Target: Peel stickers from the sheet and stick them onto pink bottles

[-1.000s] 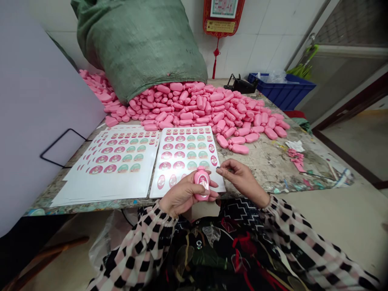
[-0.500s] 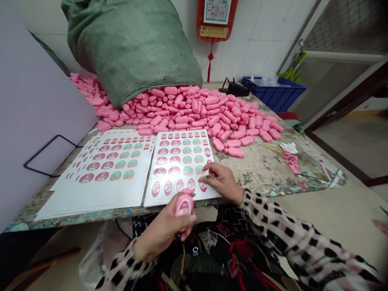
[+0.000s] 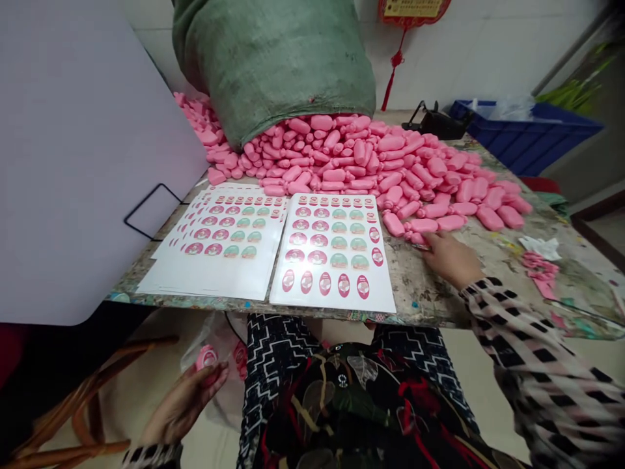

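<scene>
My left hand (image 3: 183, 397) is low beside the table, at a clear plastic bag (image 3: 222, 407). A small pink bottle (image 3: 207, 357) with an oval label rests between its thumb and fingers. Another labelled pink piece (image 3: 240, 358) shows inside the bag. On the tabletop, my right hand (image 3: 452, 258) has its fingertips closed over a pink bottle (image 3: 418, 239) at the near edge of the pile, mostly covered by the fingers. A sticker sheet (image 3: 336, 301) with pink and green labels lies to the left of that hand.
A heap of pink bottles (image 3: 336, 156) spills from a large green sack (image 3: 293, 58). More sticker sheets (image 3: 229, 277) lie at left, near a pale panel (image 3: 97, 163) with a black wire loop. Right stand a blue crate (image 3: 532, 140), a crumpled tissue (image 3: 540, 247) and a pink scrunchie (image 3: 540, 270).
My left hand has carried the labelled bottle down and left, off the table's front to the bag. The right hand went from the sticker sheet to the pile's edge. The view shifted.
</scene>
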The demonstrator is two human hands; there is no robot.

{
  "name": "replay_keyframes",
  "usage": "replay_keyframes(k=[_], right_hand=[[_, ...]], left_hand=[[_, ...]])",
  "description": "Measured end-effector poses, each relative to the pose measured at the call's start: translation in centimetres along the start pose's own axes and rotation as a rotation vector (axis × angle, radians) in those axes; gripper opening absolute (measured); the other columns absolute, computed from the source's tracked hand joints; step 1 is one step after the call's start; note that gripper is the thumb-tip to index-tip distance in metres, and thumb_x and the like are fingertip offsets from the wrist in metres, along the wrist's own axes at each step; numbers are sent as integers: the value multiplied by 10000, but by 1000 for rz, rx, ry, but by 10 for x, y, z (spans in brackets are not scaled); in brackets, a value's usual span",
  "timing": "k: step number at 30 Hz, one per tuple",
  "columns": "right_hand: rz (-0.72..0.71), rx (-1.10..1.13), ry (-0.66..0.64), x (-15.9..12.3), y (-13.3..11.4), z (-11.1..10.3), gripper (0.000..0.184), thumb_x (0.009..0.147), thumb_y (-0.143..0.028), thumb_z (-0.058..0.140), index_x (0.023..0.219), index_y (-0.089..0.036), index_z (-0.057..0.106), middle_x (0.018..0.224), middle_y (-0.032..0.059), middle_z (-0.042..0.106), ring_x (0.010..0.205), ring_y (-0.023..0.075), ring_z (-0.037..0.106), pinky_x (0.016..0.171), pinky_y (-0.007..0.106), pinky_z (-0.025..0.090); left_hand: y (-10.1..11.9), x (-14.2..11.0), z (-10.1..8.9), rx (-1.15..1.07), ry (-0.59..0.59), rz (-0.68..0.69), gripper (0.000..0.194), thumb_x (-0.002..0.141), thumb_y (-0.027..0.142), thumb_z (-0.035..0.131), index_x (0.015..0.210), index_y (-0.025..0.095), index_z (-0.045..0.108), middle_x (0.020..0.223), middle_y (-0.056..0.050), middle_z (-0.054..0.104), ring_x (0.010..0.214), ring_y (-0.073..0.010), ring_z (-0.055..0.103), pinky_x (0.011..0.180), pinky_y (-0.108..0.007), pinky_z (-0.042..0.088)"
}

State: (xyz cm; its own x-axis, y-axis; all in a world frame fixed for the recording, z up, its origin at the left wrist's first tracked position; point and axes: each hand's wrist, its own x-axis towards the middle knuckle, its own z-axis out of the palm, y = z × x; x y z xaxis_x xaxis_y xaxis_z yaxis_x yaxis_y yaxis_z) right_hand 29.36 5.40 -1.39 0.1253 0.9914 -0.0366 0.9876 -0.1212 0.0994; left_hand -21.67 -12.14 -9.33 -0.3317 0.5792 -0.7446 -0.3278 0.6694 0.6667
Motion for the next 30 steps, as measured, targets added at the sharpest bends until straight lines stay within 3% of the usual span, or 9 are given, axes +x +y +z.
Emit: replay_keyframes(k=[4,6,9,13,15,18,21,27,30], right_hand=[[-7,81,1,-4,13,1,411,835,-343,466,1212,-187,514,1156,165,557,922,305,576,638,358,387],[37,278,48,-12,12,-3,446,824,-394,495,1213,-178,516,1088,164,596,915,288,578,670,365,390],[49,900,57,-34,-9,-17,491,736,-403,620,1167,-191,518,991,102,640,836,216,593,694,330,431],[-50,1577,-335,-72,-62,-39,398,679,-365,700,1016,-219,546,948,29,647,763,139,593,675,264,468],[-67,1719,-473,-89,-86,-45,362,685,-337,706,981,-216,536,895,9,643,724,115,584,653,242,463],[-116,1826,-590,-111,-109,-45,333,704,-307,700,972,-212,527,864,-7,627,737,103,579,679,235,458],[-158,1862,-600,-130,-121,-38,292,723,-291,686,958,-201,537,863,-8,609,780,105,570,724,242,453],[-306,1696,-590,-141,-112,-29,312,755,-337,645,1029,-206,572,947,21,606,871,135,565,800,288,443],[-278,1429,-393,-124,-89,-19,336,820,-409,542,1107,-236,564,907,22,622,800,149,571,720,299,456]], left_hand=[[4,9,3,357,208,82,742,614,330,737,1237,169,367,804,-18,571,530,-151,600,567,-300,507],[18,-3,11,447,149,144,692,617,395,723,1201,153,442,834,-46,596,532,-145,585,543,-284,482],[46,-35,35,399,-219,221,511,686,443,660,1100,159,563,906,-90,651,572,-125,560,541,-256,447],[68,-74,98,317,-798,239,419,764,390,604,1130,188,588,995,-122,653,643,-144,586,607,-291,464],[69,-86,137,287,-939,224,423,784,351,594,1180,207,559,1103,-135,615,783,-190,619,703,-337,479],[60,-96,188,155,-1027,235,476,816,347,563,1273,249,471,1234,-122,540,987,-225,586,863,-394,441],[46,-102,219,54,-1070,195,464,839,377,523,1273,222,472,1222,-120,547,1065,-225,544,924,-391,403],[37,-102,222,14,-991,174,341,808,348,567,1089,158,602,1078,-110,623,976,-198,576,913,-345,397],[47,-97,217,110,-852,277,329,790,362,573,1059,173,581,981,-79,639,836,-180,599,797,-337,444]])
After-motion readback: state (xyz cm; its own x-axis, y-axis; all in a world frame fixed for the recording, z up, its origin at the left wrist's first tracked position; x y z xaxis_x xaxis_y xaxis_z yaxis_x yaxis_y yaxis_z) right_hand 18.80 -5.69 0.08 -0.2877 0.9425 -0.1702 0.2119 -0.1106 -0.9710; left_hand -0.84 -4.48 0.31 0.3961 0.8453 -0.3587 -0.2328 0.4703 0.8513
